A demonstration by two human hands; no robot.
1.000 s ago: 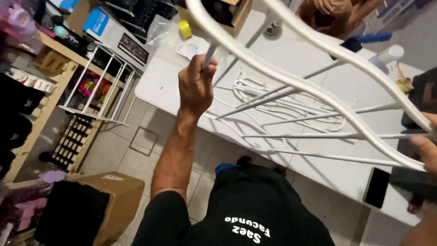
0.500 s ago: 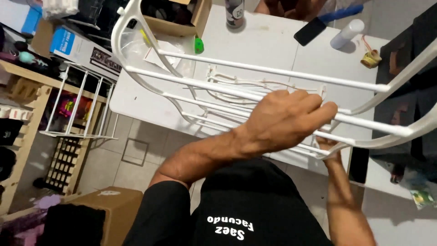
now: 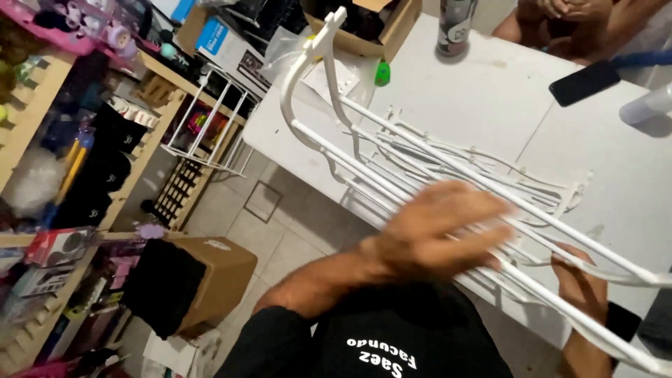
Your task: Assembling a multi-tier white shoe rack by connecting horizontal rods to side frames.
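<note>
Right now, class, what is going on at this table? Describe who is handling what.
A person in a black shirt holds a white wire rack frame over the near edge of a white table. The left hand, blurred with motion, lies across the rack's bars, and the right hand grips them from underneath. More white wire pieces lie on the table beneath. A dark bottle, a black phone and a cardboard box sit farther back.

Even, fairly bright indoor light on the white table (image 3: pixel 574 147); soft shadows, mild glare on its top. Motion blur smears the left hand (image 3: pixel 434 231) and nearby white rods (image 3: pixel 420 150); shelves at the left edge are dimmer.
</note>
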